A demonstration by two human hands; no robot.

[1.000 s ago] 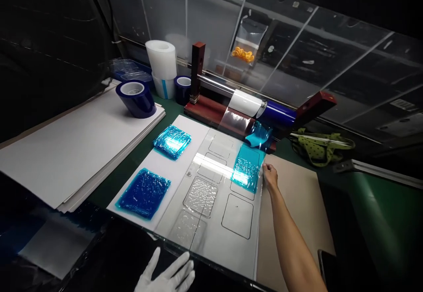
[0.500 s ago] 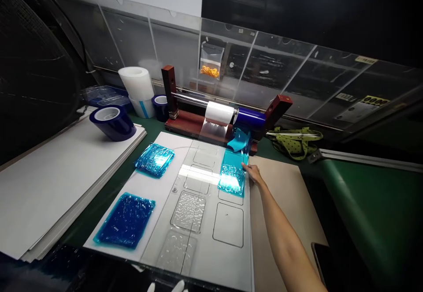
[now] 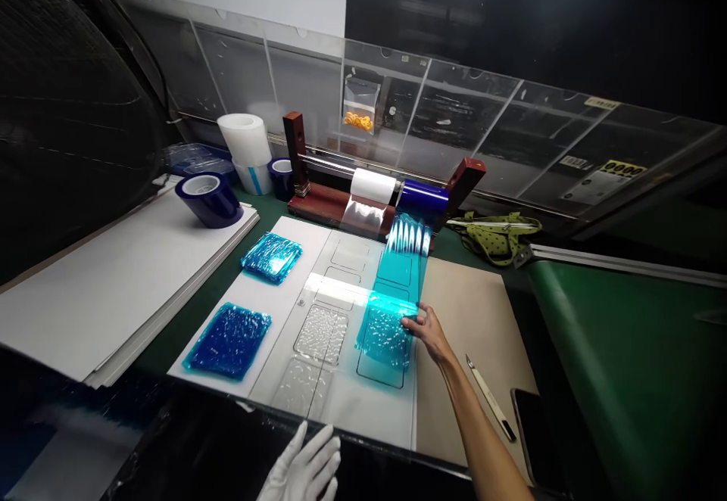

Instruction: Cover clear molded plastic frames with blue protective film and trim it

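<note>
My bare right hand point(image 3: 427, 328) pinches the edge of a strip of blue film point(image 3: 397, 289). The strip runs from the blue roll point(image 3: 423, 197) on the red dispenser stand point(image 3: 335, 204) down over the right side of a clear acrylic sheet point(image 3: 335, 380). The sheet has square outlines, and some squares look textured. My left hand point(image 3: 307, 467), in a white glove, rests with fingers spread at the near edge of that sheet. Two crumpled blue film pieces, one far point(image 3: 271, 256) and one near point(image 3: 229, 340), lie on the white board to the left.
Rolls of blue tape point(image 3: 205, 197) and white film point(image 3: 245, 140) stand at the back left, next to a stack of white boards point(image 3: 107, 281). A cutter knife point(image 3: 489, 397) and a dark phone point(image 3: 525, 429) lie on the brown board at the right. A green strap point(image 3: 495, 232) lies behind.
My right hand has drawn the blue film toward me, so the strip now covers more squares. The camera view shifted, and my gloved left hand shows again at the bottom.
</note>
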